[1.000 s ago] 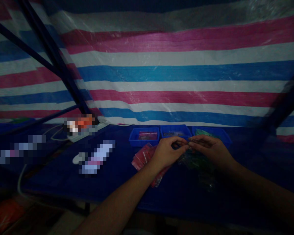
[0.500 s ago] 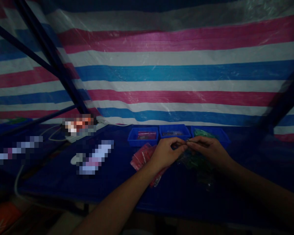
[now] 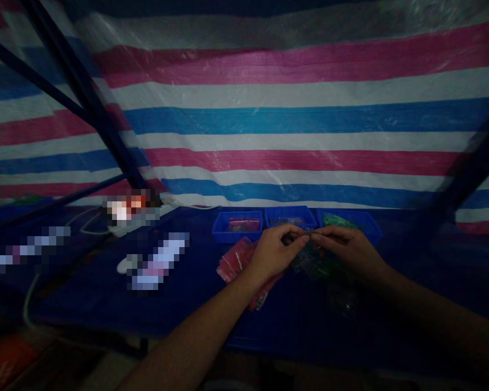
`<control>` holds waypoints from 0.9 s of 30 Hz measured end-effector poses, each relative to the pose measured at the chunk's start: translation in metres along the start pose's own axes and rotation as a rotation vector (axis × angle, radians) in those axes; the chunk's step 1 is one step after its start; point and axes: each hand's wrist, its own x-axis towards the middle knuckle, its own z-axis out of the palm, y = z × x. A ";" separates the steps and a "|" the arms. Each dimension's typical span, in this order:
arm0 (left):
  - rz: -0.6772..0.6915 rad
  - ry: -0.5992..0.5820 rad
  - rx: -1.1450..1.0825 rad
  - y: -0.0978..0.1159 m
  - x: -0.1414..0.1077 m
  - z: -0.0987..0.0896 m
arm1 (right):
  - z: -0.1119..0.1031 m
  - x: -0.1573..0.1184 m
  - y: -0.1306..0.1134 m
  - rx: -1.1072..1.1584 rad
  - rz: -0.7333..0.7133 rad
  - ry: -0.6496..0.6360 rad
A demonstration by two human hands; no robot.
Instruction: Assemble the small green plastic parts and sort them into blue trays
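My left hand (image 3: pixel 274 252) is closed in a pinch, thumb against fingers, over the blue table (image 3: pixel 195 309). Facing it, my right hand (image 3: pixel 350 247) pinches as well, and the fingertips of both nearly meet. Whatever thin, small thing lies between them is too dark to make out. Red-tinted plastic zip bags (image 3: pixel 236 262) lie in a fanned pile beside and partly under my left forearm. Below my right hand are dim green plastic bags (image 3: pixel 337 272) and clear bags (image 3: pixel 344 304), partly hidden by the hand and shadow.
Behind the hands stand a left blue tray (image 3: pixel 218 231) with a reddish bag, a middle blue tray (image 3: pixel 289 213) with clear bags, and a right blue tray (image 3: pixel 372 231) with green bags. Leftward lie a white rounded object (image 3: pixel 126 265), a blurred-out strip (image 3: pixel 161 263) and a power strip (image 3: pixel 120 231).
My fingertips have shifted slightly against each other, with the left fingers a little higher. Both hands stay pinched in nearly the same place. The bags and trays look unchanged.
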 end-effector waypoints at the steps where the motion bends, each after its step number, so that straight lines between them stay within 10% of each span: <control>1: -0.002 0.001 -0.002 0.000 0.000 0.000 | 0.000 0.000 -0.001 0.002 -0.005 0.005; 27: 0.096 0.002 0.018 0.002 0.000 -0.004 | 0.001 -0.004 -0.008 -0.144 -0.074 -0.047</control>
